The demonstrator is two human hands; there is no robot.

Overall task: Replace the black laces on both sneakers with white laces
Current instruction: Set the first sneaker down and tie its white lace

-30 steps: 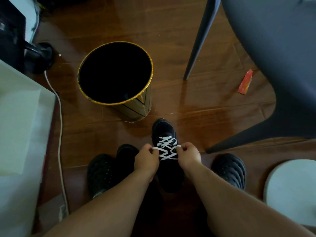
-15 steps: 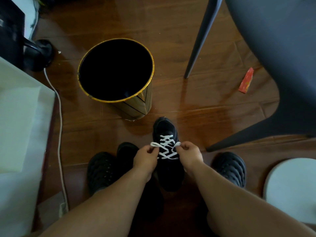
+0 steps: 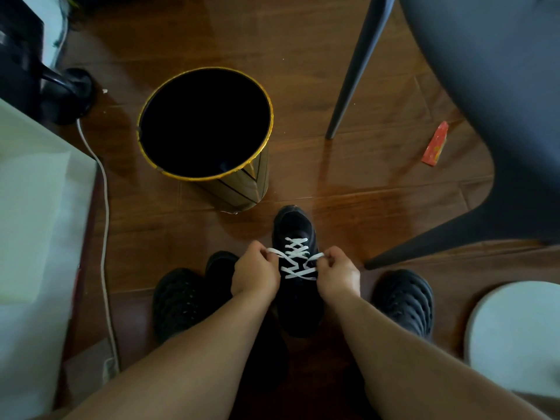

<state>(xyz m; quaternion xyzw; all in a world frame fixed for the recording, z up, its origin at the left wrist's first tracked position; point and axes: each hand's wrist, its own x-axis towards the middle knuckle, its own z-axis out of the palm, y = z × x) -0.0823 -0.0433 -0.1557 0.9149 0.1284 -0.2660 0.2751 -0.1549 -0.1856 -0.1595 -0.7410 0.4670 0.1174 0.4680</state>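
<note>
While both forearms reach down over the brown wooden floor [image 3: 303, 165], the scene runs from a white surface [image 3: 36, 207] at the left edge, with a white cable [image 3: 104, 207] trailing along its side from a black stand base [image 3: 72, 95]. Next comes a black bin with a gold rim [image 3: 206, 177], standing upright just beyond the shoes. Below it, a black clog [image 3: 178, 301] sits beside a 2nd black sneaker [image 3: 219, 268], which is mostly hidden behind the left hand [image 3: 256, 275]. That hand is curled into a fist, its thumb and fingers pinching the left end of the white lace [image 3: 298, 262]. This lace crisscrosses the eyelets of the black sneaker [image 3: 298, 304] at the centre, toe pointing away towards the bin. The right hand [image 3: 338, 277] is likewise curled, pinching the lace's right end just beside the sneaker's upper edge; the lace is drawn out sideways between the 2 hands. Right of that hand lies another black clog [image 3: 404, 298]. Farther right stand a dark grey chair [image 3: 485, 116] and its legs, a red wrapper [image 3: 436, 144] on the floor, and a round white object [image 3: 518, 331] at the edge.
</note>
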